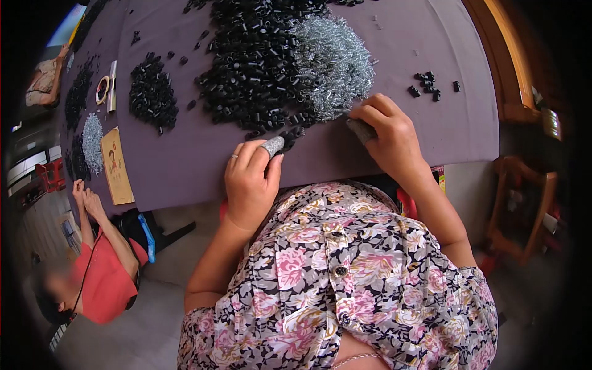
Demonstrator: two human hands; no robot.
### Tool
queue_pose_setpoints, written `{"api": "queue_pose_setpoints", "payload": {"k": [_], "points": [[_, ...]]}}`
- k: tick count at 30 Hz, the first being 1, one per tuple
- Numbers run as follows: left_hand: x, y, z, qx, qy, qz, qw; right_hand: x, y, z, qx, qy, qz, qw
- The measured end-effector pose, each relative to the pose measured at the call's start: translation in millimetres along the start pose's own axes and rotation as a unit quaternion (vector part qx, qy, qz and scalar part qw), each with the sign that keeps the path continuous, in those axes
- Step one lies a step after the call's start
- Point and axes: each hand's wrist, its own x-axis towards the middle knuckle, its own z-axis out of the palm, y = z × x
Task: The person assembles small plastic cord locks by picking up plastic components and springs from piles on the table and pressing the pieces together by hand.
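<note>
My left hand (251,179) is at the table's near edge, thumb and index finger brought together, with a grey wrap (273,145) on a finger. Small black tube-like pieces (291,137) lie right at its fingertips; whether one is pinched between them I cannot tell. At the lower right edge of a heap of small silvery springs (333,65), my right hand (391,129) has its fingers closed together, and its thumb wears a grey wrap (362,130) too. What it holds, if anything, is hidden. A large heap of black tube pieces (246,74) adjoins the springs.
A smaller black heap (153,92) lies left, and a few black pieces (425,83) lie right. Farther left are a tape roll (102,90), a yellowish booklet (117,166) and another spring pile (92,143). A person in red (111,277) works there; a wooden chair (521,206) stands right.
</note>
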Motion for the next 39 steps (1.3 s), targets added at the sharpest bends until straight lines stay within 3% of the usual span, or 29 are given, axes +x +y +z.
{"api": "queue_pose_setpoints", "payload": {"k": [13,22,25,28,34,37,39], "points": [[-3,-2,-8,-0.008,-0.046,-0.034,0.998,16,0,-13,0.065,-0.081,0.117,0.988],[0,-12,-11,-0.004,-0.078,-0.029,0.997,17,5,-14,-0.037,-0.110,0.065,0.991],[0,-11,-10,0.042,-0.051,0.022,0.998,11,-8,-18,-0.008,-0.096,0.057,0.994],[-2,-8,-8,0.091,-0.050,0.039,0.994,2,-10,-22,0.124,-0.098,0.088,0.983],[2,-9,-10,0.085,-0.063,0.051,0.993,-7,-19,-8,0.253,-0.124,0.120,0.952],[-4,-6,-12,0.014,-0.034,0.022,0.999,-8,-24,-8,0.296,-0.151,0.132,0.934],[-9,5,-7,-0.234,-0.053,-0.118,0.964,-11,-31,-8,0.344,-0.162,0.157,0.912]]}}
